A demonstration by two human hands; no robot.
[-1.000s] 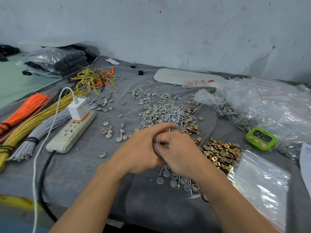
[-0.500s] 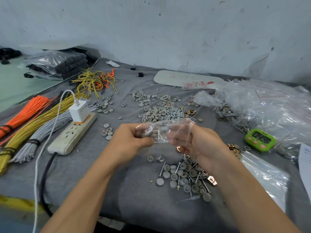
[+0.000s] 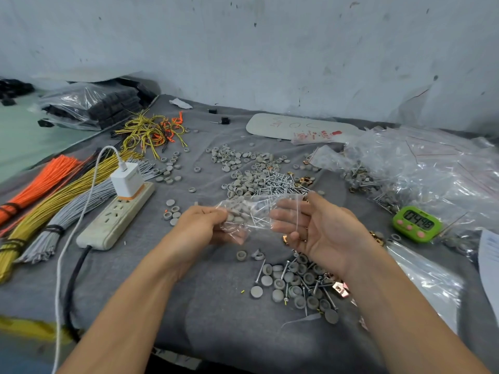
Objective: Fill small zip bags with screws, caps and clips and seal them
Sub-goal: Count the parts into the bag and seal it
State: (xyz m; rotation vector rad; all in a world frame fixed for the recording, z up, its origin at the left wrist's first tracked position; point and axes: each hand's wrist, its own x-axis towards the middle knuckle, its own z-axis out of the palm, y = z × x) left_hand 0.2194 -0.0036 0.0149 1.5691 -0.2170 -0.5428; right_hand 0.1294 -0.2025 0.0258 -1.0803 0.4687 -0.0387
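Clear plastic, the small zip bag [image 3: 251,214] is hanging between both hands above the grey felt-covered table [image 3: 216,325], with round grey caps [image 3: 237,211] and silver screws [image 3: 258,221] bunching inside. A loose heap of caps, screws and coppery clips [image 3: 297,284] is lying beneath it. A white power strip [image 3: 116,217] and a green digital timer [image 3: 417,224] are flanking the work, below a scuffed pale wall [image 3: 270,49]. The left hand [image 3: 199,225] is pinching the bag's left end. The right hand [image 3: 321,233] is lying open, palm up, with straight fingers touching the right end.

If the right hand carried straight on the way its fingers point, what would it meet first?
The zip bag, pinched by the left hand; the right hand looks to be at its edge, though depth is unclear.
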